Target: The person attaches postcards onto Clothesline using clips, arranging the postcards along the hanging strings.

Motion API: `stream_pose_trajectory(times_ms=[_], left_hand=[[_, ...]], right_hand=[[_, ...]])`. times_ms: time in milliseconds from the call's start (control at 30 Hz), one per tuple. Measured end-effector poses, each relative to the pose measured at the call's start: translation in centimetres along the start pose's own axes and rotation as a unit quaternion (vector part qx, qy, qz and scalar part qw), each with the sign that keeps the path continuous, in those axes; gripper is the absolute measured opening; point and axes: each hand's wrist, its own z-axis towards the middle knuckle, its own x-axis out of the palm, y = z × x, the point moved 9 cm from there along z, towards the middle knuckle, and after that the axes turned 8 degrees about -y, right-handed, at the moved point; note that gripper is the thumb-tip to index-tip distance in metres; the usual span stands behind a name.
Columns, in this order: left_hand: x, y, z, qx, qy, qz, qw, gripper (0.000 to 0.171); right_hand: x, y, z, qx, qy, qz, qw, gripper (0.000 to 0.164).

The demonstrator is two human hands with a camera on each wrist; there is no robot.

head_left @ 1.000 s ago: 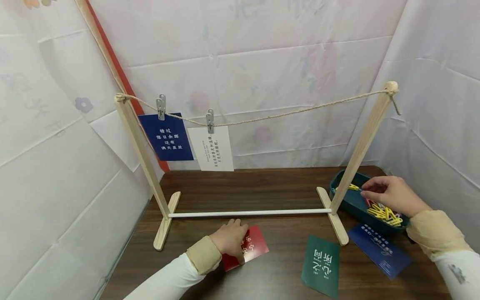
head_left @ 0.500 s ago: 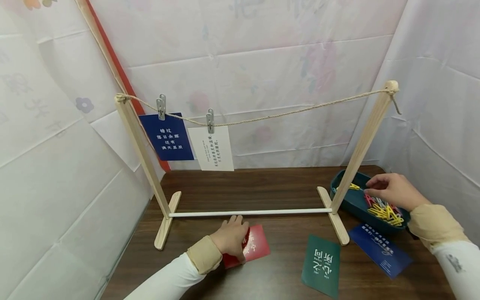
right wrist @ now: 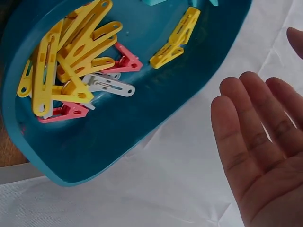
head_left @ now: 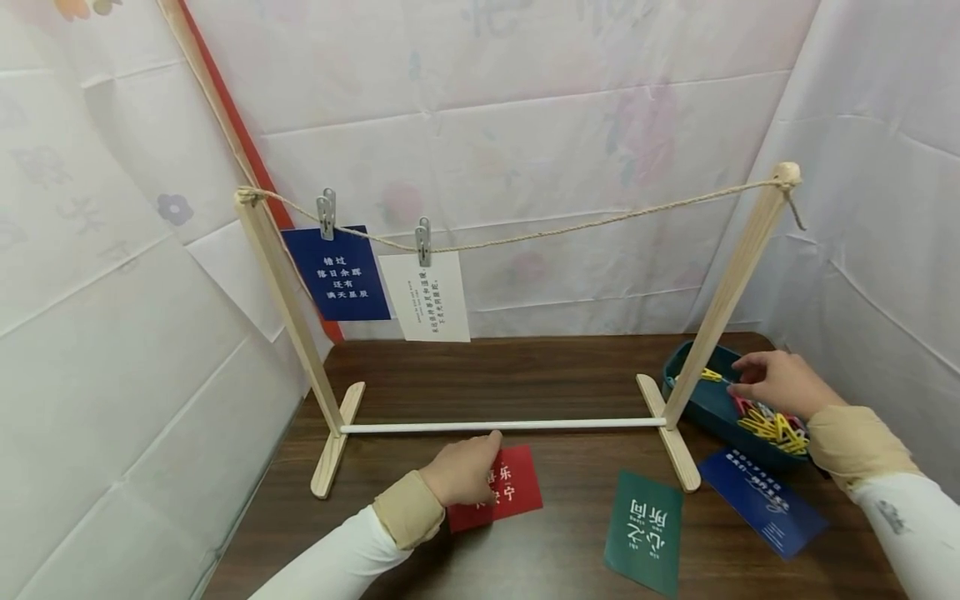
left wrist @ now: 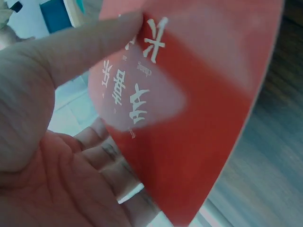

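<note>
The person's left hand (head_left: 463,473) is pinching a rectangular red paper card with white lettering (head_left: 519,487), its thumb pressing the printed face and other fingers sitting behind. That card is slanting low at the brown wood-grain table (head_left: 547,383), just this side of a slim white rod (head_left: 502,426); I can't tell how much of it is touching the wood. The right hand (head_left: 787,383) is hovering by a dark teal plastic tray (right wrist: 128,137), its fingers extending loosely and grasping nothing, while yellow plastic clips (right wrist: 45,71) are heaping inside. A rectangular green card (head_left: 643,533) is lying between the two hands, nearer the person.
</note>
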Motion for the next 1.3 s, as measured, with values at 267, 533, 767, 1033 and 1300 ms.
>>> stream_pose_trajectory(times_ms=[267,533,767,1033,1300], left_hand=[[-1.7,-0.1,0.0,-0.010,-0.020,-0.026,0.9994,0.043],[-2.3,-0.7,-0.3,-0.006,-0.025,-0.032,0.9992,0.031],[-1.9,-1.1,-0.4,0.005,-0.034,-0.013,0.9993,0.024],[-1.8,-1.9,-0.8,0.031,-0.048,-0.001,0.9984,0.015],[-2.0,-2.2,-1.1,0.044,-0.066,-0.001,0.9969,0.013]], right_hand=[[1.1,-1.4,0.5,0.008,0.006,-0.035,0.999,0.053],[1.6,-2.8,1.1,0.028,0.015,-0.044,0.999,0.055],[2.4,-4.7,1.8,0.041,0.024,-0.056,0.997,0.057],[3.6,-7.0,2.3,0.059,0.052,-0.068,0.995,0.052],[4.0,-6.7,1.7,0.092,0.096,-0.069,0.989,0.042]])
